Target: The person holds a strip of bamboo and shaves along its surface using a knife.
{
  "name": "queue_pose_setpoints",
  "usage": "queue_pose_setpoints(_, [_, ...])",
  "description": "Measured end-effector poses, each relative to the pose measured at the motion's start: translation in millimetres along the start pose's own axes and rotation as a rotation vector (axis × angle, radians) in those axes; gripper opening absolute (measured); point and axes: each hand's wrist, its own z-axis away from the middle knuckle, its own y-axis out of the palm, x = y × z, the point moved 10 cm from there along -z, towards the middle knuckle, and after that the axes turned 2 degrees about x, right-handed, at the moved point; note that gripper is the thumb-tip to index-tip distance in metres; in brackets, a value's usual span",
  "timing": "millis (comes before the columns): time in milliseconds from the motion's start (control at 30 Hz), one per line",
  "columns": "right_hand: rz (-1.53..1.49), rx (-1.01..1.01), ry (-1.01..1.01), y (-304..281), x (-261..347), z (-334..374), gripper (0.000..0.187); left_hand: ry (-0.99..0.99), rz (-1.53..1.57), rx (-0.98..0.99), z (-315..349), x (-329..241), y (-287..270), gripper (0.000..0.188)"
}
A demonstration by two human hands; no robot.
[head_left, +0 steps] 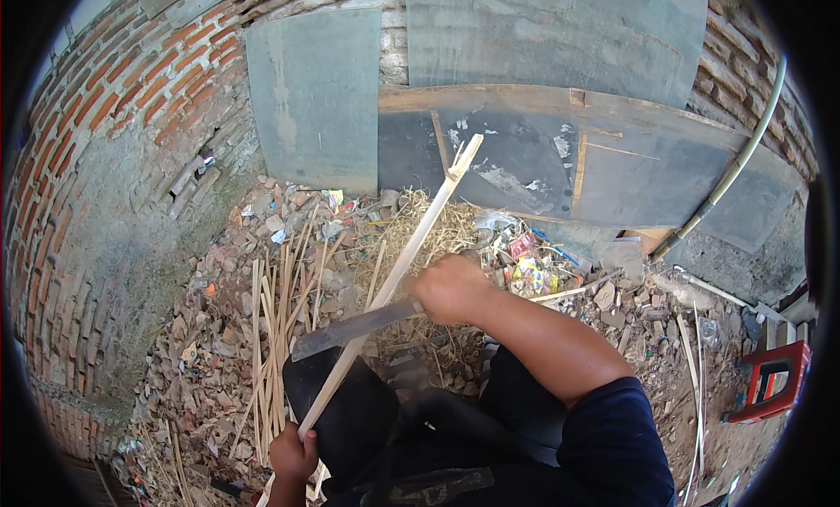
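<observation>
1. The long pale strip (426,223), seemingly split bamboo or wood, slants from near the wearer's left knee upward and rightward; its upper end is splintered.
2. The left hand (294,454) is at the strip's lower part, fingers closed around it.
3. The right hand (451,288) is just right of the strip's middle, its fingers wrapped around the handle of a broad knife (337,333).
4. The knife's blade crosses the strip below its middle, its tip reaching out to the strip's left. The blade looks dull grey; I cannot read any marking on it.
5. Left of the strip, a loose bunch of thin strips (269,332) lies on the rubble.
6. Beside the strip's upper half, on its right, is a tangle of pale shavings (442,227).
7. Farther right of the strip are printed wrappers (528,275) in yellow, red and blue; their print is too small to make out.
8. Left of the strip's upper half lies a small yellow wrapper (332,197), its print likewise unreadable.
9. Well to the strip's right stands a red plastic stool (770,382).
</observation>
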Motion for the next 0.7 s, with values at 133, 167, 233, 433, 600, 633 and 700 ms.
queue_pose_setpoints(133, [-0.007, 0.027, 0.009, 9.0, 7.9, -3.1, 0.026, 0.006, 0.009, -0.010, 1.8, 2.9, 4.3, 0.045])
queue_pose_setpoints(167, [-0.025, 0.026, 0.005, 11.3, 7.3, -4.0, 0.025, -0.001, -0.002, -0.010, 2.7, 4.2, 5.6, 0.044])
queue_pose_setpoints(233, [-0.012, 0.060, 0.163, 1.5, -25.3, -4.7, 0.023, -0.031, -0.022, -0.013, 8.1, 16.5, 4.4, 0.043])
queue_pose_setpoints(433, [-0.145, -0.176, 0.853, 26.0, -222.1, 57.8, 0.031, 0.023, -0.106, 0.005, -10.5, -7.2, 1.7, 0.041])
queue_pose_setpoints(600, [-0.255, -0.190, 0.828, 37.1, -226.6, 53.9, 0.037, 0.050, -0.098, 0.014, -3.9, -7.2, -1.6, 0.039])
queue_pose_setpoints(633, [-0.360, -0.193, 0.768, 41.9, -227.2, 51.8, 0.037, 0.051, -0.099, 0.015, -3.6, -7.4, -1.3, 0.039])
queue_pose_setpoints(700, [-0.464, -0.199, 0.708, 52.0, -227.7, 48.1, 0.037, 0.047, -0.103, 0.009, -4.2, -9.3, -2.4, 0.039])
